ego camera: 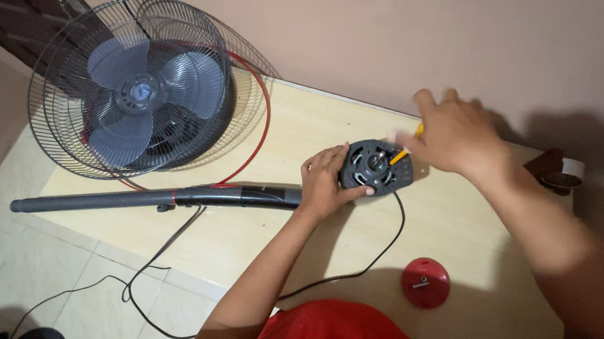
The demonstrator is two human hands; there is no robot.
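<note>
My left hand (322, 184) clamps the round dark-grey plastic fan motor housing (377, 166) flat on the pale wooden tabletop (470, 249), steadying it while my right hand (453, 134), closed around a yellow-handled screwdriver (402, 152), works its upturned face.

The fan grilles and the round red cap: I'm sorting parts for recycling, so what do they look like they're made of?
The fan grilles look like thin metal wire with a silvery coating: fine radial spokes, slightly glinting. The round red cap looks like moulded plastic, smooth and faintly glossy, with a small metal-looking stud at its centre. The blades seem translucent bluish plastic. None of this is certain from one view.
</note>
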